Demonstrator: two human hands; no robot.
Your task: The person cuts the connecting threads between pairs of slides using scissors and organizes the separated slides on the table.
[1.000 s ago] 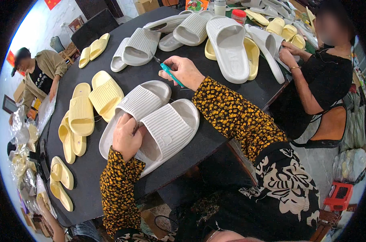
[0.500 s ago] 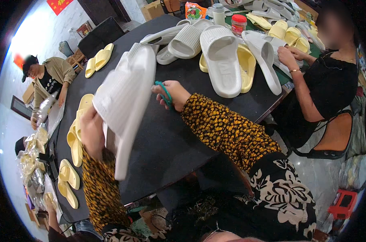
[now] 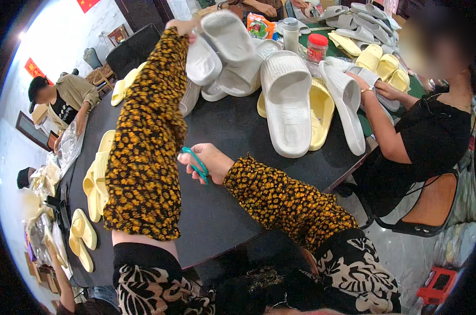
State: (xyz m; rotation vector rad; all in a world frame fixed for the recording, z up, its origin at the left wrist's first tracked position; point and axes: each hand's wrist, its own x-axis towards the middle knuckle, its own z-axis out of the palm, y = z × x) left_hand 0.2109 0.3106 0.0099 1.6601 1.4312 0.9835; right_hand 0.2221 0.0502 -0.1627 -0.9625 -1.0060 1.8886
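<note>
Over the table (image 3: 232, 131), left hand (image 3: 181, 25) lifts two white slippers (image 3: 217, 47).

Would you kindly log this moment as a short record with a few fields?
Left hand: raised over the far side of the table, gripping a pair of white slippers
Right hand: low over the black table, holding teal-handled scissors
On table: large white slipper lying over a yellow one; yellow slippers at the left edge
Nearby: a person in black handles slippers on the right
</note>
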